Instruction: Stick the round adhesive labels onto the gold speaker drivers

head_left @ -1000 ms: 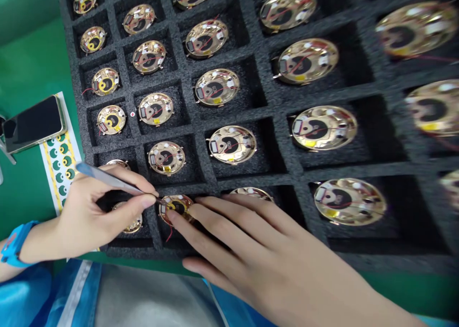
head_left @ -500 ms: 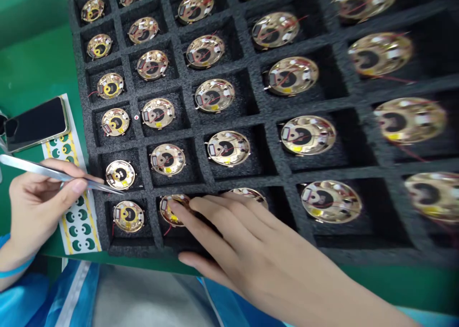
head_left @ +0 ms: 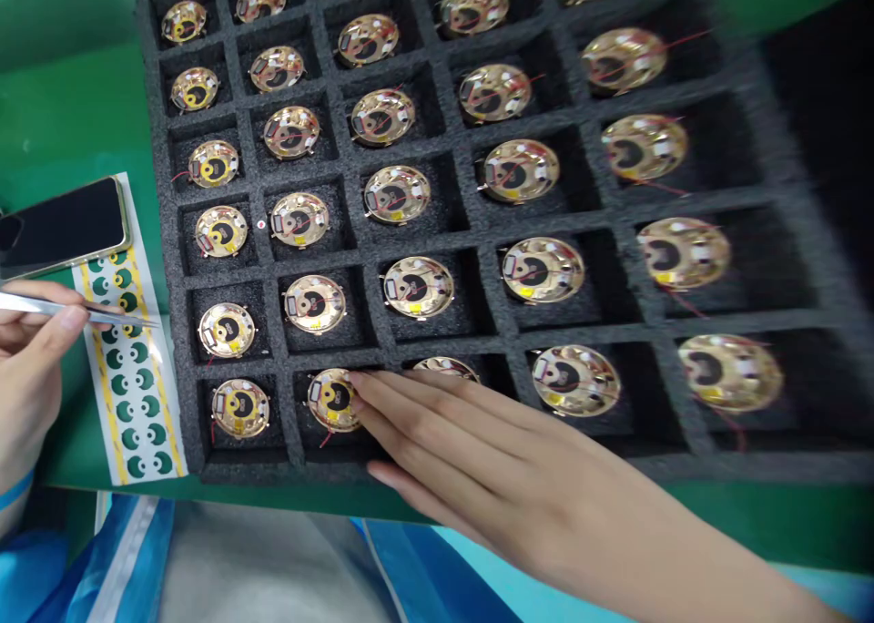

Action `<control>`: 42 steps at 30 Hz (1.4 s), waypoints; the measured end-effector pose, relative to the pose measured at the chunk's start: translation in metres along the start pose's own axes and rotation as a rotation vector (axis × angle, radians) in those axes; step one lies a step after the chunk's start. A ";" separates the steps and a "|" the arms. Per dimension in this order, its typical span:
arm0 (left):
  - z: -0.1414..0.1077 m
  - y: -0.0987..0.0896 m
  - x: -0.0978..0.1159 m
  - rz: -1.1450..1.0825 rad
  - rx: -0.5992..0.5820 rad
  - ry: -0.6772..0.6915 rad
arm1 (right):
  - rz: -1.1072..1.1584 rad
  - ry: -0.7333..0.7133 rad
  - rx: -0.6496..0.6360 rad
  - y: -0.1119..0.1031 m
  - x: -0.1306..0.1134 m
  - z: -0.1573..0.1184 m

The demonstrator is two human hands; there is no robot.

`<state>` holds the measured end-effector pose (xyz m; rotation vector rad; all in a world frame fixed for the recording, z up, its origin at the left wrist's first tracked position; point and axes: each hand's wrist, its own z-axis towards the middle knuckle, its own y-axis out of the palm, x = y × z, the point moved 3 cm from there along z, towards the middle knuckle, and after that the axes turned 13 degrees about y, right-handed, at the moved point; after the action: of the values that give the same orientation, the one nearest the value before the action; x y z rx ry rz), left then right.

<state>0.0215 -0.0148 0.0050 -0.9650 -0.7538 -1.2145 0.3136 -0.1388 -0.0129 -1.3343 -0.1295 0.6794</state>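
Note:
My left hand pinches metal tweezers, their tips over the sticker sheet, which has yellow edges and dark crescent cut-outs. Across the front of the black foam tray lies my right hand, holding nothing, its fingers stretched and close together. Its fingertips touch the right edge of a gold round watch part in the front row, second compartment from the left. That part shows a yellow piece around its centre. Another gold part is partly hidden behind the fingers.
Each visible compartment of the tray holds a gold round part, several with thin red wires, such as one at the front left corner. A dark phone overlaps the sheet's top. The green table shows at the left.
My left hand and the tweezers have moved left, from the tray to the sticker sheet. My right fingers have drawn closer together and uncovered more of the front-row part. The camera view has shifted.

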 end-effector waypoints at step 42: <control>-0.021 -0.024 -0.004 0.046 -0.137 -0.169 | 0.096 -0.076 -0.365 0.004 0.034 0.101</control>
<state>-0.0035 -0.0341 -0.0031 -1.2037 -0.7841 -1.1658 0.2927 -0.0351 0.0001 -1.6724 -0.2609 0.8147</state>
